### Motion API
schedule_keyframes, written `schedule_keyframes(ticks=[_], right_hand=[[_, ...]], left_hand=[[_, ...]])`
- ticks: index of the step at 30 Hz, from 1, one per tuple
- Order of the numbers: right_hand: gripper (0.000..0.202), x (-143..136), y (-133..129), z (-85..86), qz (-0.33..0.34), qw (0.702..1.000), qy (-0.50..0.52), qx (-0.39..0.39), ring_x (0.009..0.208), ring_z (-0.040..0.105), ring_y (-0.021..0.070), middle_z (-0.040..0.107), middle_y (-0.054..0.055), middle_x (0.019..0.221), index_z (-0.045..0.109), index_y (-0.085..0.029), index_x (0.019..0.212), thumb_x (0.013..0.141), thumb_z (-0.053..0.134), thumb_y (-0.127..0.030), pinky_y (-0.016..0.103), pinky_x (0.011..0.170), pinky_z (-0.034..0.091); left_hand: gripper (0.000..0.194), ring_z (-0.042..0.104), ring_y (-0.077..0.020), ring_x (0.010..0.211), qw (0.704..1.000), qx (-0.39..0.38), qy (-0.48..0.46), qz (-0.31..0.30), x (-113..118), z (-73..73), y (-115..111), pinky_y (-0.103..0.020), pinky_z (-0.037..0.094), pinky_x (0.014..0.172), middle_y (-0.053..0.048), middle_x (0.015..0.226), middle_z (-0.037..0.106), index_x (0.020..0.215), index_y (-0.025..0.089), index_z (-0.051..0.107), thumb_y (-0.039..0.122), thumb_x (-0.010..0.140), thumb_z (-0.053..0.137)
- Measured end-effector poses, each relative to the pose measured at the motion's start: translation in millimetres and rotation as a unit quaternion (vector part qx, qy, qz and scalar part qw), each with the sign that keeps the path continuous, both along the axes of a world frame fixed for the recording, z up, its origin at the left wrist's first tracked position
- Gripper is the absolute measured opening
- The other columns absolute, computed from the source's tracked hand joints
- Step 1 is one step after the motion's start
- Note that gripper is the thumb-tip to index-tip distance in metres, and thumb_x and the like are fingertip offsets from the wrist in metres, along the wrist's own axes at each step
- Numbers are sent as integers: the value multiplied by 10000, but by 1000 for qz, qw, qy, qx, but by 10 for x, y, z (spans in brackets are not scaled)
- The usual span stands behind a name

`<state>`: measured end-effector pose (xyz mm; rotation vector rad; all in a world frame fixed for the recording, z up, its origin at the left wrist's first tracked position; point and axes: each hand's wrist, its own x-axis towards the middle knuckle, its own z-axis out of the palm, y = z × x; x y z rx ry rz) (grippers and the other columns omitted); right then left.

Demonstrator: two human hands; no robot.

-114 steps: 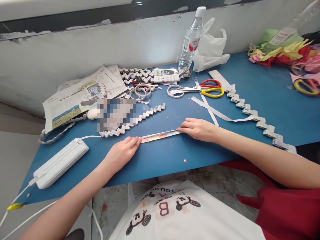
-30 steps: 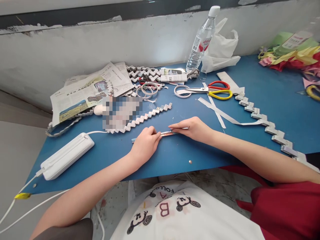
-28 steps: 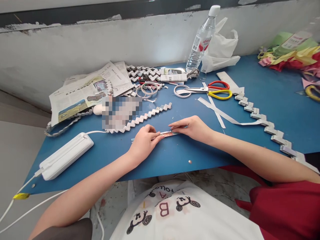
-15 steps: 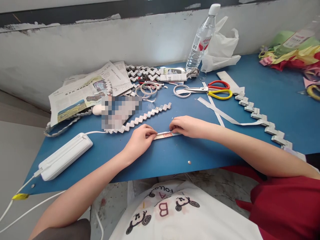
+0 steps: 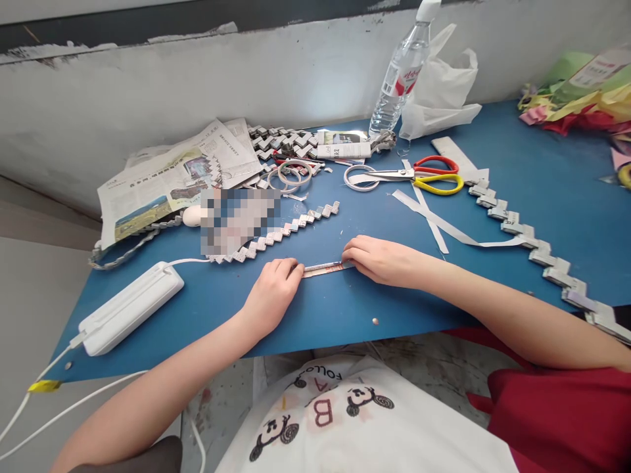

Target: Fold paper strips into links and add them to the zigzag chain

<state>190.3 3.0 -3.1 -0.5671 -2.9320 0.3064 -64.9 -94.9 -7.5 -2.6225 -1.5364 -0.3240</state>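
Observation:
A narrow folded paper strip (image 5: pixel 323 269) with printing on it lies on the blue table near its front edge. My left hand (image 5: pixel 277 289) is closed on the strip's left end, thumb and fingers pressed together. At the other end my right hand (image 5: pixel 377 259) grips it with bent fingers, which cover that tip. Just beyond my hands lies a zigzag chain of folded paper (image 5: pixel 276 235). Scissors (image 5: pixel 419 175) with red and yellow handles rest farther back, beside loose white paper strips (image 5: pixel 438 226).
Newspaper sheets (image 5: pixel 167 177), tape rings (image 5: pixel 296 174) and woven paper pieces (image 5: pixel 283 141) lie at the back. A water bottle (image 5: pixel 401 75) stands by a white plastic bag (image 5: pixel 441 92). A white power strip (image 5: pixel 132 309) is at left, a longer paper chain (image 5: pixel 542 256) at right.
The strip's far edge now shows a raised, narrow fold. My right hand has slid slightly right and toward me, while my left hand has moved slightly left and turned more palm-down.

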Motion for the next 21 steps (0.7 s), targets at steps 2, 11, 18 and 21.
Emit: schedule_keyframes(ticks=[2,11,18,21], right_hand=[[268,29,4,10,-5,1000,8,-9,889,604,233,633,159,1016,618,-118,1006,943,357,-121,363,791,507],[307,292,127,8,-50,996,8,-73,866,633,218,658,112,976,645,-165,1019,978,351,-243,363,763,534],[339,412,52,-70,29,997,30,67,882,619,223,688,146,987,674,-130,1001,967,337,-145,359,766,550],[331,413,-11,-48,23,996,18,80,817,622,225,703,137,950,692,-130,998,965,364,-157,363,728,548]], left_hand=[[340,599,-254,937,999,14,34,-10,-18,35,-43,-375,510,790,-175,1053,659,1118,91,633,86,946,339],[367,581,-228,884,987,48,136,-72,-78,147,-62,-324,485,771,-135,989,660,1158,59,603,28,930,317],[389,575,-207,765,969,60,217,-98,-48,175,-126,-324,463,679,-113,880,644,1188,28,591,-29,898,338],[406,590,-213,785,967,63,233,-81,-23,155,-201,-326,478,681,-136,940,655,1200,0,589,-50,868,359]])
